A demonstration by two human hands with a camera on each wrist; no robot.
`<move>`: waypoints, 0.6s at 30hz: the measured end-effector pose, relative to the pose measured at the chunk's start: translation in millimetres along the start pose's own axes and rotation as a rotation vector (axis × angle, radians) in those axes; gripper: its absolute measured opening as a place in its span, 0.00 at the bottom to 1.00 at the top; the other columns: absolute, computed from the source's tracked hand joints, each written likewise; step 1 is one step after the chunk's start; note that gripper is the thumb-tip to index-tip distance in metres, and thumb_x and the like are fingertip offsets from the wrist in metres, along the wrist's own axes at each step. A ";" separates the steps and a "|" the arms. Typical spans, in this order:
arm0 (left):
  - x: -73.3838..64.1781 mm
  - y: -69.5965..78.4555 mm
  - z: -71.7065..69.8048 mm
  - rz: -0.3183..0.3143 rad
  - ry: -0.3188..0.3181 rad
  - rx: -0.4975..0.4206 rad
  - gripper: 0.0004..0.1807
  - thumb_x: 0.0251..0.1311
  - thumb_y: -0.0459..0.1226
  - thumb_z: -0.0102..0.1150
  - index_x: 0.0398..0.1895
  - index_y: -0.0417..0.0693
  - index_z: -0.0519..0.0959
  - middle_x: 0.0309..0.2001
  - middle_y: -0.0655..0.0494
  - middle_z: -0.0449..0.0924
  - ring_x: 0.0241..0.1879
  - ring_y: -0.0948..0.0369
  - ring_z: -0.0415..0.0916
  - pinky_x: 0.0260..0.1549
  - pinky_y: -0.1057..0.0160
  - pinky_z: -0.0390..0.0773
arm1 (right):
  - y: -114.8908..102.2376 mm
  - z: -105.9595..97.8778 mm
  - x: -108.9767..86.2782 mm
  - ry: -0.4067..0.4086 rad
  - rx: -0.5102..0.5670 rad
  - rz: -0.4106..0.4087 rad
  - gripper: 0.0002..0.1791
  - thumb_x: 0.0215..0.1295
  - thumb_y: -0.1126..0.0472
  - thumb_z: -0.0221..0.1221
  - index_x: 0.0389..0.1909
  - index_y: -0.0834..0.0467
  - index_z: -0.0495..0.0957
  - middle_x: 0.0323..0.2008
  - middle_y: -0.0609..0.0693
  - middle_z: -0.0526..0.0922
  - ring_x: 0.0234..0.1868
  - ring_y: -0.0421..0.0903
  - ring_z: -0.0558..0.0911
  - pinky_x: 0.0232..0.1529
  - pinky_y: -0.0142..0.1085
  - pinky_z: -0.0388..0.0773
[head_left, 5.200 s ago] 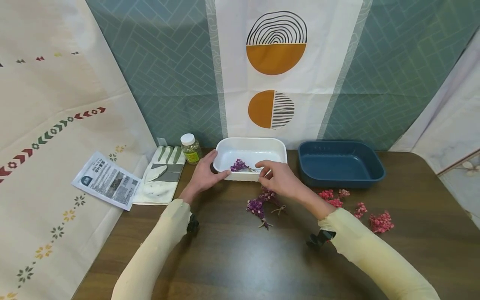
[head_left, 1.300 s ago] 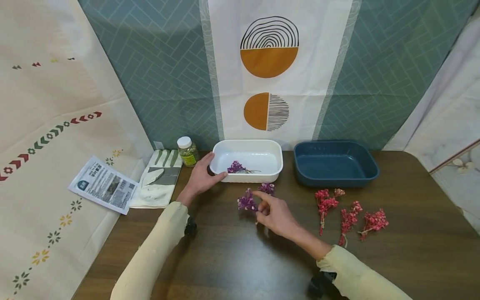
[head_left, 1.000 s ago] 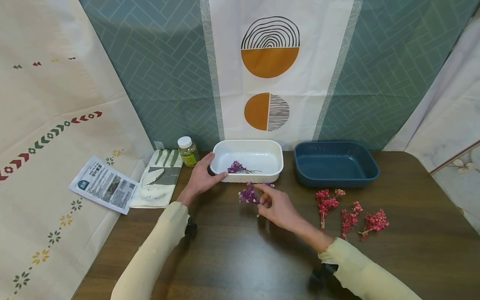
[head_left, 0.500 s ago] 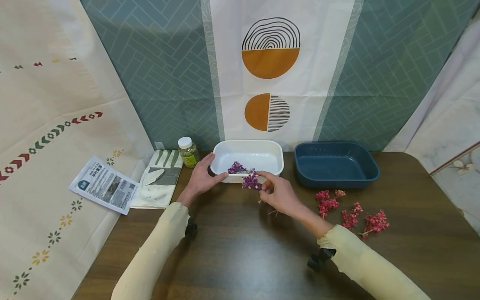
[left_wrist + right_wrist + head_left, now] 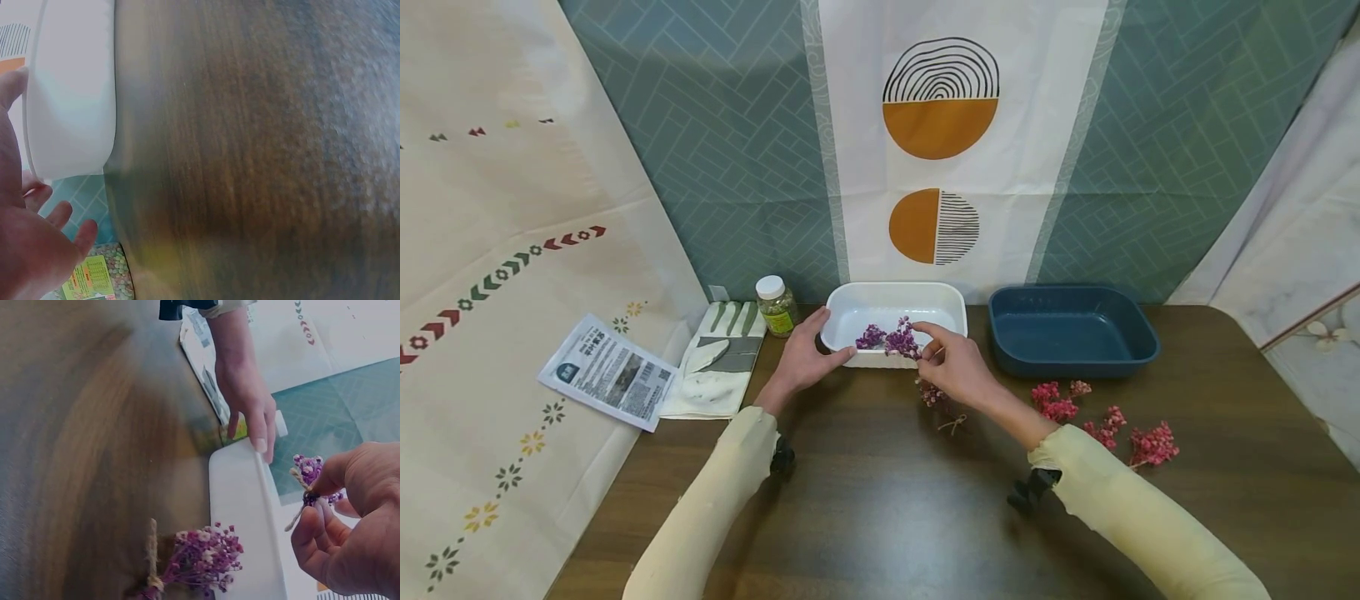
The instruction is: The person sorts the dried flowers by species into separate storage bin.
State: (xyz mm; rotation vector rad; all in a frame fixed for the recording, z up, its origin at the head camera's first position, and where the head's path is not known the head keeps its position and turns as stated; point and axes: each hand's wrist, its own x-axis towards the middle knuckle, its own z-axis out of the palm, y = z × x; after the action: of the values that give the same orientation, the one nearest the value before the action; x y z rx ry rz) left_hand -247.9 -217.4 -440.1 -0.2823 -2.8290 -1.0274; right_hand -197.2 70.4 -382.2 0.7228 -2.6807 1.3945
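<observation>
Pinching the held purple bunch (image 5: 902,340), the right hand (image 5: 953,360) shows in the head view at the near rim of the white tray (image 5: 872,361); the flower heads lie left of the fingertips, the long axis running roughly along the tray, towards the inner purple bunch (image 5: 870,337) that rests inside; the right hand is plainly the nearer, while the left hand (image 5: 807,357) touches the tray's left end, thumb and fingers spread; the loose purple bunch (image 5: 932,393) lies on the table (image 5: 880,517) just below the right hand; purple bunches number three, red bunches (image 5: 1153,444) three, trays two with the blue tray (image 5: 1075,367), plus one jar (image 5: 778,312) and one packet (image 5: 610,371); how many gloves (image 5: 722,358) are stacked I cannot tell.

The left wrist view shows the left thumb against the tray's rim, the jar near the fingers; no flowers appear.

The right wrist view shows thumb and fingertips closed at the twine tie (image 5: 299,479); the stems are mostly hidden; the loose bunch sits apart from the hand.
</observation>
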 end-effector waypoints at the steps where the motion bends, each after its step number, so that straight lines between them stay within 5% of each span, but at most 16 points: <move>1: -0.2 0.1 -0.2 0.000 -0.001 0.001 0.51 0.56 0.54 0.68 0.76 0.39 0.58 0.76 0.43 0.55 0.73 0.42 0.54 0.66 0.39 0.58 | 0.2 -0.6 1.8 -0.005 0.004 -0.003 0.31 0.60 0.70 0.61 0.67 0.62 0.72 0.30 0.50 0.81 0.31 0.47 0.82 0.35 0.41 0.78; 18: 1.5 -2.2 0.4 0.009 0.003 -0.006 0.50 0.56 0.54 0.69 0.76 0.39 0.59 0.76 0.44 0.55 0.73 0.43 0.53 0.67 0.41 0.57 | 6.7 -8.2 38.8 -0.104 -0.004 0.033 0.32 0.61 0.71 0.58 0.69 0.64 0.69 0.33 0.54 0.81 0.30 0.48 0.78 0.29 0.37 0.72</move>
State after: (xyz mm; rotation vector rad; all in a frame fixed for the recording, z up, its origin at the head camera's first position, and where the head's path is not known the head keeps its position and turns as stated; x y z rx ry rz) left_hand -249.8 -218.5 -441.5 -0.2933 -2.8202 -1.0345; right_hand -236.0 65.1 -373.2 0.7752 -2.7852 1.3963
